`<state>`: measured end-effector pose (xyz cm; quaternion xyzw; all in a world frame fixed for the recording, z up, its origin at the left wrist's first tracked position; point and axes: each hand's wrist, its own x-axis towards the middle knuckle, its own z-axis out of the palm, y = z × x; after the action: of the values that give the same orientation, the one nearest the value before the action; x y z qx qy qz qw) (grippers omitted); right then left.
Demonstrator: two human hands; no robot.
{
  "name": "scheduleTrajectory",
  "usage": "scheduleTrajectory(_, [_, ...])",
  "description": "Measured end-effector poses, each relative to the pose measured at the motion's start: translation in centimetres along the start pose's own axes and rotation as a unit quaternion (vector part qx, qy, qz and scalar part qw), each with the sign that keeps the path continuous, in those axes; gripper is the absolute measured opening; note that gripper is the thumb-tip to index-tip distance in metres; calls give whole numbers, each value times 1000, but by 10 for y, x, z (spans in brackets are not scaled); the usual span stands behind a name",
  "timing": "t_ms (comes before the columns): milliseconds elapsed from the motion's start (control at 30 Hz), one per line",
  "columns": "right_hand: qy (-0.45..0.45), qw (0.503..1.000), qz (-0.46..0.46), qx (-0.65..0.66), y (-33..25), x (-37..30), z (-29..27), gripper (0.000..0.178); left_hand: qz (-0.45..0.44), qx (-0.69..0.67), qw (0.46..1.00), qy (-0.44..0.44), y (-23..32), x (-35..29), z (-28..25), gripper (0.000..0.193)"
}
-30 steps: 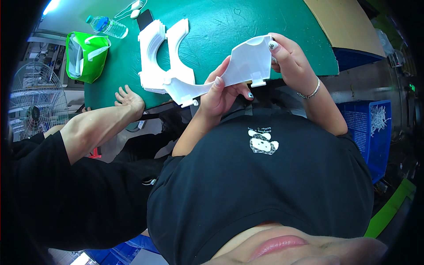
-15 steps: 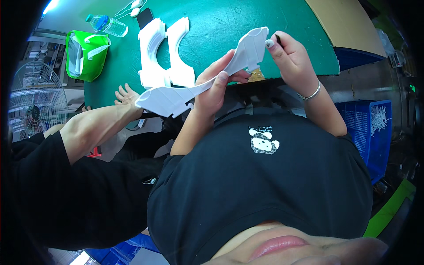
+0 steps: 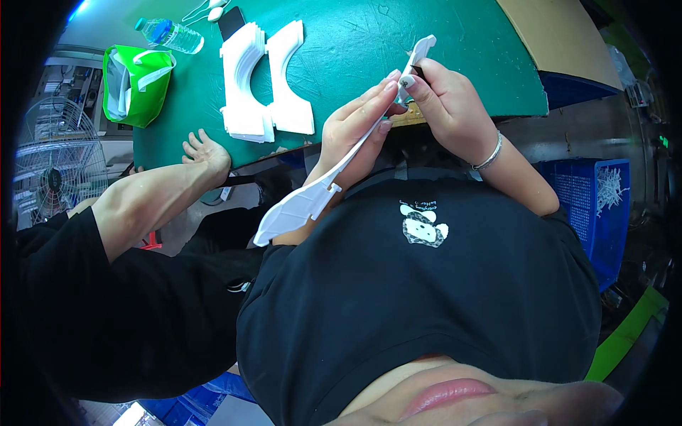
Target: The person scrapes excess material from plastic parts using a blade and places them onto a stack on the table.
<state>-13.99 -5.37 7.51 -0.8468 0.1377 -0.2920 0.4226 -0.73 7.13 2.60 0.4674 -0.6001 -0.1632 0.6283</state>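
Panel (image 3: 312,195): thin, white and curved, it was up off the bench (image 3: 355,42) by its near edge, turned almost edge-on; with twelve at the top of the view, its upper end pointed between one and two o'clock and its broad lower end toward seven.
Left hand (image 3: 349,138): its fingers were closed about the middle of the panel, which ran between them and the thumb.
Right hand (image 3: 455,110): it lay between two and three o'clock from the left hand, fingers narrowed in a pinch on a small dark piece (image 3: 418,71) beside the panel's upper end; whether the fingertips touched the panel I could not tell.
Bracelet (image 3: 490,153): silvery, round the right wrist.
Stack (image 3: 245,117): white curved parts, layered on the bench toward eleven o'clock from the view's centre.
Second stack (image 3: 293,117): the same kind of part, close beside the first on its three o'clock side.
Phone (image 3: 231,23): dark, just past the first stack at twelve o'clock.
Bottle (image 3: 174,37): clear, blue-labelled, lying on its side between ten and eleven o'clock.
Bag (image 3: 153,99): bright green with pale handles, at ten o'clock, near the bottle.
Co-worker's hand (image 3: 207,155): between nine and ten o'clock at the bench edge, fingers spread, well apart from the panel.
Fan (image 3: 53,163): wire-caged, just past nine o'clock.
Crate (image 3: 607,248): blue, at three o'clock, with white shreds (image 3: 611,190) in it.
Box (image 3: 561,35): tan, near two o'clock.
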Motion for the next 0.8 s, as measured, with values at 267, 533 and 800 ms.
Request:
scheduleTrajectory(267, [-38,998,35,43,4,0,-2,34,33,66,997,-12,-2,1,-1,37])
scheduleTrajectory(533, [-25,994,10,110,15,-1,0,36,103,220,969,-35,0,19,-25,33])
scheduleTrajectory(800, [15,996,-9,-93,15,12,-14,41,-206,-122,965,112,2,13,-21,30])
